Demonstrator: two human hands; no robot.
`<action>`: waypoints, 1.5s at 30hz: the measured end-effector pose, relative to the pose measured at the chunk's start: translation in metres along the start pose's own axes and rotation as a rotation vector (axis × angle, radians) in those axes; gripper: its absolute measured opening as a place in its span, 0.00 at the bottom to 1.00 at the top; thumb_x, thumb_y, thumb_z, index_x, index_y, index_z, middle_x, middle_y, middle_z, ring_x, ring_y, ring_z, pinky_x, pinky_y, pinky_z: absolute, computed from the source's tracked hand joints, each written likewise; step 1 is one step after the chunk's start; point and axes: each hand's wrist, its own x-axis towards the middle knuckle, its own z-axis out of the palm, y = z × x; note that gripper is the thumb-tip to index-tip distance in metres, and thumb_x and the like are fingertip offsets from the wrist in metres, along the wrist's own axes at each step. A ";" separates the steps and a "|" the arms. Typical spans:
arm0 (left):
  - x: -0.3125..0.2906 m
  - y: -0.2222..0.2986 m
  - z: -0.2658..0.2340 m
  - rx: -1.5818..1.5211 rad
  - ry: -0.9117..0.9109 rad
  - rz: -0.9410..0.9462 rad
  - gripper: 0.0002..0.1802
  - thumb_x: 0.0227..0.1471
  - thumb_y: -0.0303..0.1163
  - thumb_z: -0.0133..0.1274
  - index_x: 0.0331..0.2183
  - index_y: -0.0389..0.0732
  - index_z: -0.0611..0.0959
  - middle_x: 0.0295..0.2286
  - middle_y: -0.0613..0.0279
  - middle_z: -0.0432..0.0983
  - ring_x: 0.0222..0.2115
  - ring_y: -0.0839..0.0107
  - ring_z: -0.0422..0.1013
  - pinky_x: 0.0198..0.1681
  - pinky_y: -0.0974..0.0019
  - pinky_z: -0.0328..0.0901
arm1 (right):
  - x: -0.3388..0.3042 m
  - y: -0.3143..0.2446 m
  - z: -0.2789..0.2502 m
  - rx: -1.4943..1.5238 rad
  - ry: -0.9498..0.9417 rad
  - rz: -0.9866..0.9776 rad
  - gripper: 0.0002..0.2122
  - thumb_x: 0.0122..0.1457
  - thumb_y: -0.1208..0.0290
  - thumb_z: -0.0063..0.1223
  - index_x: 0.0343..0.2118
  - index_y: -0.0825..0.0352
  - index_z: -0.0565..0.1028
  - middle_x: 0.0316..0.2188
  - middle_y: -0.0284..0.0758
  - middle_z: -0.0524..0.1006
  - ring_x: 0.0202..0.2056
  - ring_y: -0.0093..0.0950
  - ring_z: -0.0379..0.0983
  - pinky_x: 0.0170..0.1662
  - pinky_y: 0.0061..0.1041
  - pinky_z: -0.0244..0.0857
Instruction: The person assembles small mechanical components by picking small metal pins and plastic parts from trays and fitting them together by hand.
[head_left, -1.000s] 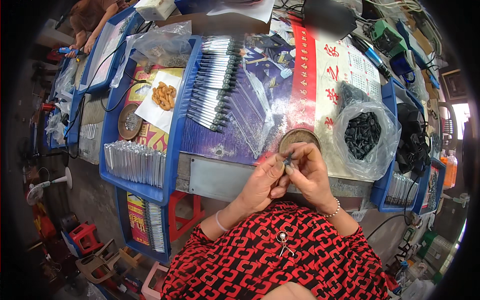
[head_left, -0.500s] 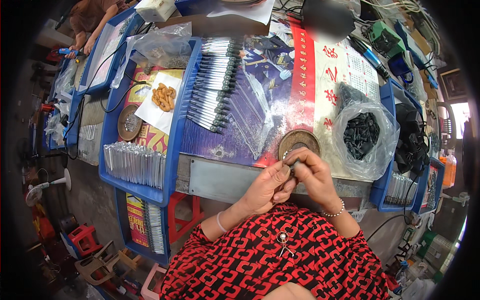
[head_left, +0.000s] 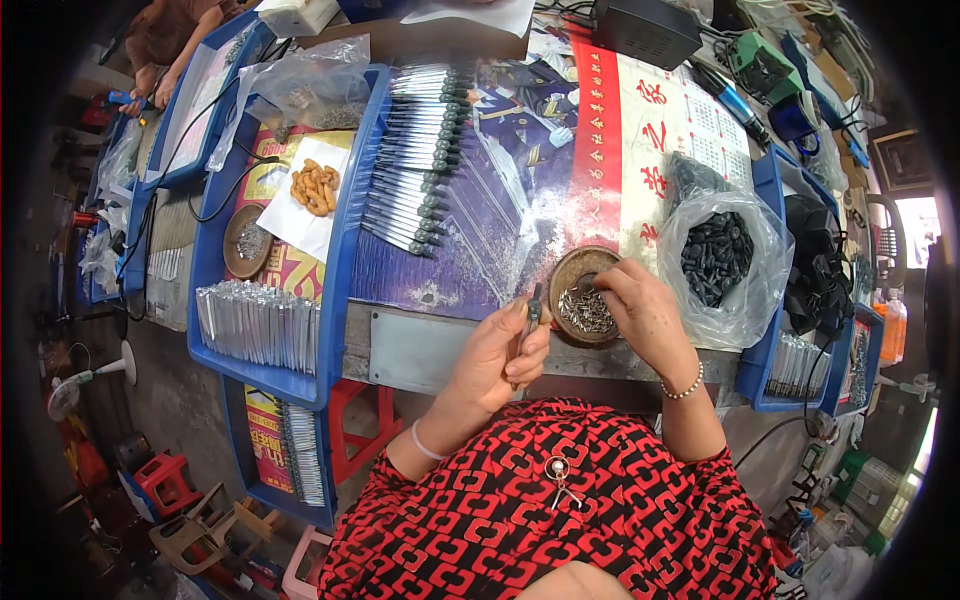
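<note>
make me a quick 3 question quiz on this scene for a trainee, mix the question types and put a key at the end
1. Multiple choice: the right hand reaches to
a) the row of silver strips
b) the round bowl of small metal pieces
c) the orange snacks on white paper

2. True or false: the left hand is empty.

3. Fill in: in the picture, the clear plastic bag of black parts is to the ____ of the bowl.

Key:
1: b
2: false, it grips a slim piece with a dark end
3: right
</note>
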 end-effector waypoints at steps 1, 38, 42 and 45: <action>0.000 0.000 0.000 -0.001 0.000 0.000 0.16 0.58 0.43 0.41 0.36 0.40 0.72 0.19 0.70 0.60 0.10 0.85 0.50 0.12 0.79 0.44 | 0.003 0.000 0.001 0.000 -0.001 0.000 0.05 0.49 0.78 0.50 0.31 0.68 0.73 0.28 0.40 0.70 0.30 0.39 0.69 0.32 0.32 0.62; 0.012 -0.003 -0.004 -0.097 0.008 -0.064 0.16 0.58 0.41 0.40 0.40 0.39 0.70 0.21 0.65 0.67 0.11 0.83 0.53 0.12 0.80 0.47 | 0.018 -0.024 -0.001 1.240 -0.192 0.142 0.04 0.52 0.79 0.51 0.26 0.69 0.67 0.28 0.38 0.73 0.25 0.20 0.72 0.29 0.15 0.66; 0.011 -0.004 -0.002 -0.108 0.009 -0.058 0.15 0.58 0.40 0.39 0.40 0.39 0.69 0.22 0.63 0.68 0.10 0.83 0.54 0.12 0.80 0.47 | 0.018 -0.028 -0.006 1.343 -0.339 0.353 0.04 0.53 0.79 0.50 0.29 0.70 0.67 0.29 0.34 0.72 0.28 0.19 0.71 0.32 0.15 0.65; 0.011 -0.002 0.003 -0.073 -0.003 -0.073 0.15 0.58 0.40 0.39 0.41 0.40 0.69 0.22 0.63 0.68 0.10 0.83 0.54 0.12 0.80 0.47 | 0.019 -0.033 -0.005 1.358 -0.347 0.435 0.05 0.53 0.80 0.50 0.31 0.70 0.67 0.28 0.33 0.72 0.27 0.19 0.70 0.30 0.15 0.65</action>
